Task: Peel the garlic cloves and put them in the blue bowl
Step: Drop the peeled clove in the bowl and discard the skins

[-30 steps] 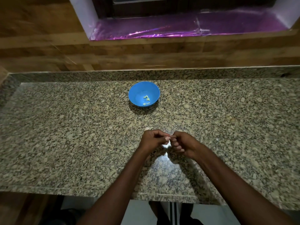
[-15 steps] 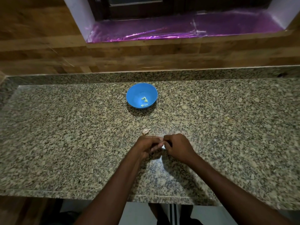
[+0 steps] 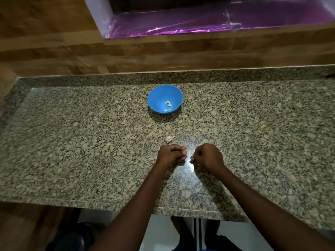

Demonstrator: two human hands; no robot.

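The blue bowl [image 3: 155, 100] stands on the granite counter beyond my hands, with three peeled pale cloves [image 3: 168, 105] in it. An unpeeled garlic clove [image 3: 169, 138] lies on the counter between the bowl and my hands. My left hand [image 3: 171, 155] is curled shut just in front of that clove, and a small pale garlic clove [image 3: 186, 150] shows at its fingertips. My right hand [image 3: 208, 157] is curled shut a short gap to the right, pinching a tiny pale bit that looks like garlic skin [image 3: 191, 157].
The granite counter [image 3: 90, 142] runs wide to both sides, with a raised granite lip and a wooden wall behind it. A shiny purple sheet [image 3: 217, 20] lines the window ledge above. A pale scrap [image 3: 211, 141] lies just behind my right hand. The counter's front edge is close below my forearms.
My hands were pressed together on one clove; now they have pulled apart sideways. The view has shifted, and the loose clove on the counter has come into sight.
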